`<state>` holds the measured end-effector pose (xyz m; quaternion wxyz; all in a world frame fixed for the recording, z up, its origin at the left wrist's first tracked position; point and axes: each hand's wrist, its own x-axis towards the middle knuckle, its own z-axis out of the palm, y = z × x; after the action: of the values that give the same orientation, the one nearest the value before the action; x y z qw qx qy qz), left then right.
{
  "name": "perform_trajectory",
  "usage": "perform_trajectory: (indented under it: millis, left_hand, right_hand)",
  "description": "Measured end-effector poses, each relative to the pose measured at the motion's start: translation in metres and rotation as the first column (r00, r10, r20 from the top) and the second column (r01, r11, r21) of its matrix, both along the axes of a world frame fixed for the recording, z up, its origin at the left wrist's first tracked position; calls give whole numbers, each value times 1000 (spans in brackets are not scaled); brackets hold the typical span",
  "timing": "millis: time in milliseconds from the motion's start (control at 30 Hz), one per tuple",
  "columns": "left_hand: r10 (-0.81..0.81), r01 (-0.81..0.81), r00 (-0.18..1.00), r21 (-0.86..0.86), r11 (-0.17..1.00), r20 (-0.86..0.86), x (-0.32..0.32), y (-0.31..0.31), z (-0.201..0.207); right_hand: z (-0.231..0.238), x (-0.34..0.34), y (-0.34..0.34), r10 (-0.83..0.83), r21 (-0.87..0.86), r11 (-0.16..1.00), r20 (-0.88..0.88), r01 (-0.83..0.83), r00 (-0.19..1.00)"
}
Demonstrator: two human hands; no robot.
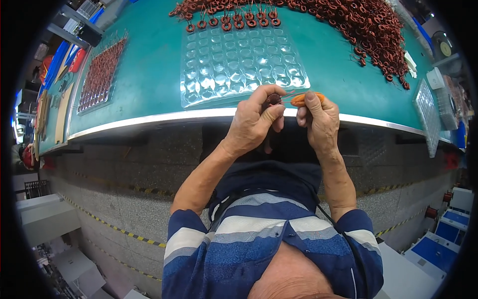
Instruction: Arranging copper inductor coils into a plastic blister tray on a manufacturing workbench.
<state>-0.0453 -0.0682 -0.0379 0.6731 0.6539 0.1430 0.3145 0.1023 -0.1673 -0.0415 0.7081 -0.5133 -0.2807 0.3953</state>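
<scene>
Between the thumb and fingers of my left hand (254,119) is a copper-wound ring coil (273,100), held just off the front edge of the table. My right hand (321,117) is closed around an orange-handled tool (299,99); its tip is too small to make out. Thin wire leads run from the coil toward the orange handle. Just beyond both hands lies a clear plastic tray (234,65) with round pockets. Several wire-wound coils (239,23) sit in its far rows, leads pointing away from me.
A large heap of coils (368,30) covers the far right of the green table (144,65). At left stands a tray filled with coils (102,74). Stacked clear trays (427,112) lean at the right edge. A white metal strip (164,116) borders the table's front.
</scene>
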Motion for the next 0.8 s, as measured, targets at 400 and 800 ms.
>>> perform_trajectory:
  millis: [400,800]
  left_hand:
    - [-192,181,973,-90,979,-128,-6,5,-6]
    - [-42,62,998,-469,881,52,0,-22,-1]
  right_hand:
    - [1,9,-7,66,-86,995,130,-55,989]
    - [7,-7,-4,-214,115,975,230,192,949]
